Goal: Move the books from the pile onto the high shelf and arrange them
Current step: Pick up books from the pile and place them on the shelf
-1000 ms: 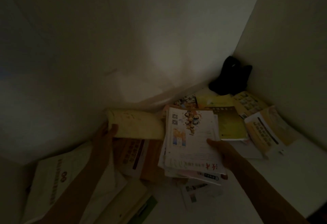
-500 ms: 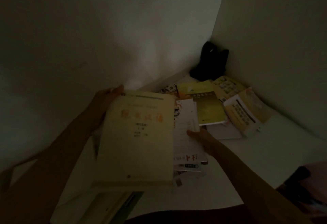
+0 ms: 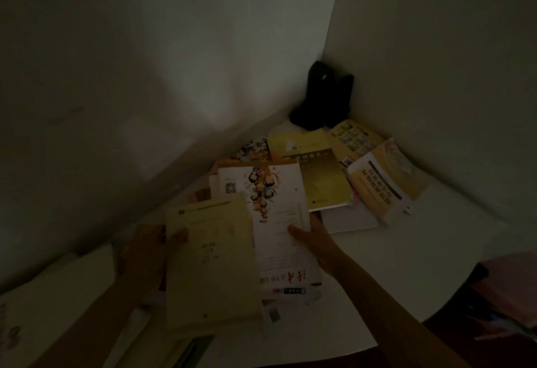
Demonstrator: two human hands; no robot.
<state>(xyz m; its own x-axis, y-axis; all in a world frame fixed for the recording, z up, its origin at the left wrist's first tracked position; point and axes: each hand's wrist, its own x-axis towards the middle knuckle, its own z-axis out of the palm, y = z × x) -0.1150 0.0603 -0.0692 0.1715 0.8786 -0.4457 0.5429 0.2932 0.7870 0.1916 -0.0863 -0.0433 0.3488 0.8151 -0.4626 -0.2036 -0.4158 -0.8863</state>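
Since half a second ago the cream book point(image 3: 212, 266) has dropped lower and nearer the camera, and now covers less of the white booklet point(image 3: 279, 222) beside it. The scene is very dim: the cream book's cover print is blurred and unreadable, the surface under it is hidden, and the books at the lower left are cut off by the frame edge. The cream book is a pale, plain-covered volume, held face up over the left part of the pile on the white shelf point(image 3: 406, 251). The left hand point(image 3: 151, 254) grips its left edge, thumb on the cover, the other fingers hidden beneath. The right hand point(image 3: 312, 235) rests on the white booklet's right edge, thumb on the cover; whether its fingers curl under cannot be told. Both forearms enter from the bottom. Farther back lie a yellow book point(image 3: 318, 176) and an orange book point(image 3: 383, 181), overlapping, with a black object point(image 3: 324, 100) in the corner.
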